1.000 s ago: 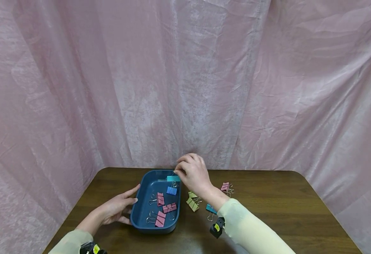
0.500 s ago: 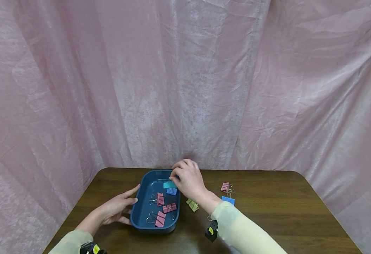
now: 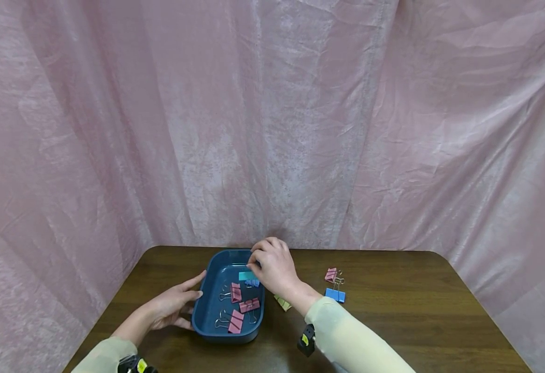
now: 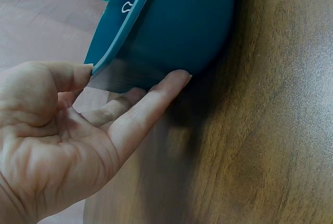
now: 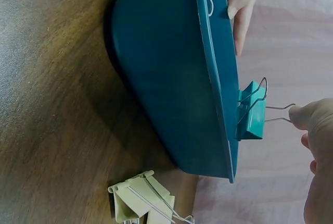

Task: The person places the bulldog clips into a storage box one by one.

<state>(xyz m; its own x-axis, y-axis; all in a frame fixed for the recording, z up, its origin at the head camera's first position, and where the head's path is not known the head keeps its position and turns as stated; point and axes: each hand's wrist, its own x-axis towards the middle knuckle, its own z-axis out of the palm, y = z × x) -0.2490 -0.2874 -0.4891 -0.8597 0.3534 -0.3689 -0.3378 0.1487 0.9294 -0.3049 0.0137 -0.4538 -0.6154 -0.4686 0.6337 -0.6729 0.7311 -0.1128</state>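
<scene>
My right hand (image 3: 274, 267) is over the far right corner of a dark blue plastic box (image 3: 214, 290). Its thumb and fingertips pinch a wire handle of a teal binder clip (image 5: 252, 113), which hangs above the rim in the right wrist view. Inside the box are several pink binder clips (image 3: 235, 322) and a blue one (image 3: 252, 283), partly covered by the teal clip in the head view. My left hand (image 3: 172, 306) rests against the box's left side, fingers extended along the outer wall and thumb at the rim (image 4: 119, 39).
Yellow binder clips (image 5: 143, 198) lie on the wooden table (image 3: 393, 311) just right of the box, partly hidden by my right arm. Farther right are a pink clip (image 3: 331, 274) and a blue clip (image 3: 335, 295). A pink curtain (image 3: 272, 129) hangs behind the table.
My right hand has moved slightly left and toward me, bringing the teal clip farther over the box. My forearm now uncovers the table's blue clip and hides another. The left hand stays put.
</scene>
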